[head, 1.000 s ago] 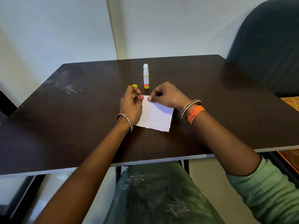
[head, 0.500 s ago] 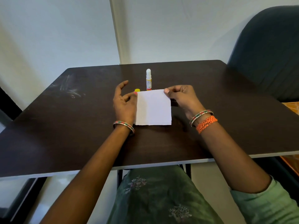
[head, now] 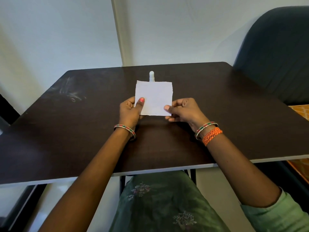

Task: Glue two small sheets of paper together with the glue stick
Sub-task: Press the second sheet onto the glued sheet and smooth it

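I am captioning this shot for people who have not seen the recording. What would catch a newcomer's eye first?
First the white paper, raised above the middle of the dark table, pinched at its lower corners by the left hand and the right hand. Just behind its top edge, the white tip of the glue stick pokes up.

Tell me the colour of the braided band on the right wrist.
Orange braided band, clearest in the head view.
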